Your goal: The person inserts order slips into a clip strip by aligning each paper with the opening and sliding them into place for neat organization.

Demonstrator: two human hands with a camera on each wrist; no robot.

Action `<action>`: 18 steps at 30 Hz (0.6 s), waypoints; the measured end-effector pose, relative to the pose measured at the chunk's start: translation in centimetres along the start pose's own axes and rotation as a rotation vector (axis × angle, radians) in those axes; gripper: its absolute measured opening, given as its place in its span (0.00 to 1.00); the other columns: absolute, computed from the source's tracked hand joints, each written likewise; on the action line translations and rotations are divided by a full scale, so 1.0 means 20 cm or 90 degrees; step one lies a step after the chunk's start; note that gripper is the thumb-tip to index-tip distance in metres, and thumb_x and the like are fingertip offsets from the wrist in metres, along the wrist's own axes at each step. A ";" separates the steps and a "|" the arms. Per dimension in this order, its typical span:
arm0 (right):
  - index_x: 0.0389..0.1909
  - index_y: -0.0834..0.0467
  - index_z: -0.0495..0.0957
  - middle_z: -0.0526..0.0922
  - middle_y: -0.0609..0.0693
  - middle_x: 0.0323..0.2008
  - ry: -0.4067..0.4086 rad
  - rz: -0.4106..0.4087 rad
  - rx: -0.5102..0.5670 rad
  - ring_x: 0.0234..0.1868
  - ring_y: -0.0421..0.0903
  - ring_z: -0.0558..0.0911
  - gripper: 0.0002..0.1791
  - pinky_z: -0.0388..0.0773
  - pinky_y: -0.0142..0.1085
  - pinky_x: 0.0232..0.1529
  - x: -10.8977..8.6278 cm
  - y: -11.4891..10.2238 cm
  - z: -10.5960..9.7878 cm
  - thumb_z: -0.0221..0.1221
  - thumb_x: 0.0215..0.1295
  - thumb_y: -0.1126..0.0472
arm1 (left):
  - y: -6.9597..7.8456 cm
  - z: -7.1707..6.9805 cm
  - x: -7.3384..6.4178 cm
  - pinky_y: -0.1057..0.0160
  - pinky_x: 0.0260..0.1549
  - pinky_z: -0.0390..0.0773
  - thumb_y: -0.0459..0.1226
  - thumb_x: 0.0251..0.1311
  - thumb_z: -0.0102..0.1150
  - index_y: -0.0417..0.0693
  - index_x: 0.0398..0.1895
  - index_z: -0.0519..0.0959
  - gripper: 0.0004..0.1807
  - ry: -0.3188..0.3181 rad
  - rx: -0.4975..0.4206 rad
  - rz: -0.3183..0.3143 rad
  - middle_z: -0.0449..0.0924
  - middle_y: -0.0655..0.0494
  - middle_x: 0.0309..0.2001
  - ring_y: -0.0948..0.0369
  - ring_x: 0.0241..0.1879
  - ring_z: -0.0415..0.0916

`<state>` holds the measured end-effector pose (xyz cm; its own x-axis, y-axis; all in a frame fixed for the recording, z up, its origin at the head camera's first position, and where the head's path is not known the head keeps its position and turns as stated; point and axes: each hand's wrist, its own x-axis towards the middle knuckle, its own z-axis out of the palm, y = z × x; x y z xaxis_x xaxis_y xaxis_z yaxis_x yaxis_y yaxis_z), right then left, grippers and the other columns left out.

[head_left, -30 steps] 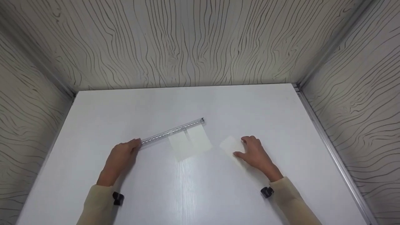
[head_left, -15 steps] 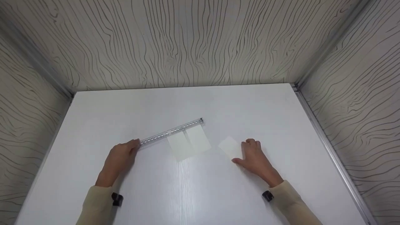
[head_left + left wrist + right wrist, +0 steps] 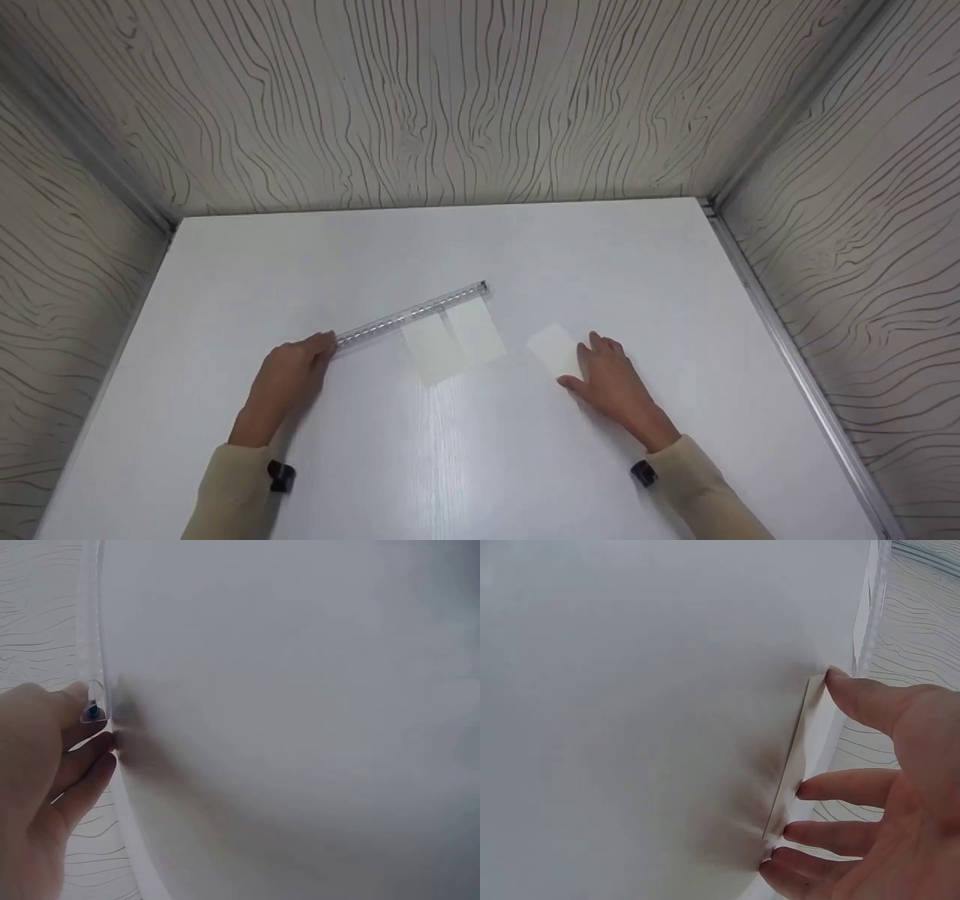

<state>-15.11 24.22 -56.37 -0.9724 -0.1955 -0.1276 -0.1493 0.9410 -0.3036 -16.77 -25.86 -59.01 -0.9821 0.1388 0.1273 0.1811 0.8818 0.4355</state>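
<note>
My left hand (image 3: 296,371) pinches the near-left end of a long clear plastic strip (image 3: 405,319), which slants up to the right over the white table. A dark round spot shows at the strip's end (image 3: 93,711) in the left wrist view. Two pale paper cards, a left one (image 3: 431,349) and a right one (image 3: 478,330), lie side by side along the strip's lower edge. Further right, a loose pale card (image 3: 553,349) lies flat. My right hand (image 3: 611,375) touches it with thumb and fingers spread along its near side; in the right wrist view its thin edge (image 3: 787,757) shows between them.
The white tabletop (image 3: 360,255) ends at a wood-grain-patterned back wall (image 3: 450,105). Similar panels stand at left and right, with metal rails (image 3: 795,364) along the corners. A small black device (image 3: 281,476) sits at each wrist.
My right hand has come down from over the loose card to its near side; its fingers curled, then eased straighter. My left hand and the strip stay nearly still.
</note>
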 end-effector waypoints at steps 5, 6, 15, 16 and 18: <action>0.62 0.74 0.77 0.72 0.75 0.69 0.029 -0.007 0.017 0.70 0.73 0.71 0.37 0.76 0.62 0.71 0.01 0.02 0.00 0.71 0.66 0.48 | 0.01 -0.01 -0.01 0.43 0.62 0.85 0.36 0.76 0.59 0.46 0.64 0.82 0.17 -0.006 -0.002 -0.007 0.86 0.44 0.61 0.44 0.61 0.85; 0.61 0.73 0.78 0.74 0.75 0.67 0.036 -0.003 0.025 0.68 0.72 0.72 0.36 0.77 0.61 0.69 0.01 0.03 0.00 0.72 0.65 0.48 | 0.02 -0.01 -0.01 0.43 0.62 0.86 0.36 0.76 0.59 0.46 0.64 0.82 0.17 -0.006 -0.003 -0.008 0.86 0.44 0.61 0.44 0.61 0.85; 0.57 0.71 0.78 0.76 0.67 0.53 0.021 0.063 0.101 0.53 0.59 0.74 0.35 0.82 0.53 0.54 0.05 0.02 -0.02 0.77 0.59 0.50 | 0.01 0.00 0.00 0.44 0.61 0.87 0.36 0.77 0.59 0.46 0.64 0.82 0.17 -0.001 -0.001 0.004 0.87 0.45 0.60 0.46 0.60 0.86; 0.55 0.72 0.78 0.76 0.66 0.53 0.019 0.065 0.105 0.52 0.59 0.74 0.35 0.82 0.52 0.53 0.05 0.02 -0.02 0.77 0.59 0.50 | 0.00 0.00 0.00 0.44 0.61 0.87 0.36 0.76 0.59 0.46 0.64 0.82 0.17 -0.001 -0.001 0.005 0.87 0.45 0.60 0.46 0.60 0.86; 0.52 0.72 0.79 0.76 0.65 0.50 0.015 0.066 0.111 0.50 0.58 0.73 0.33 0.81 0.51 0.51 0.06 0.03 -0.02 0.77 0.58 0.50 | 0.00 0.00 0.00 0.44 0.61 0.87 0.36 0.76 0.59 0.46 0.64 0.82 0.17 -0.003 0.001 0.006 0.87 0.45 0.60 0.46 0.60 0.86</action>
<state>-16.47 24.60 -56.27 -0.9852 -0.0918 -0.1445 -0.0173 0.8934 -0.4490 -16.77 -25.85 -58.91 -0.9806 0.1491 0.1276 0.1903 0.8811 0.4329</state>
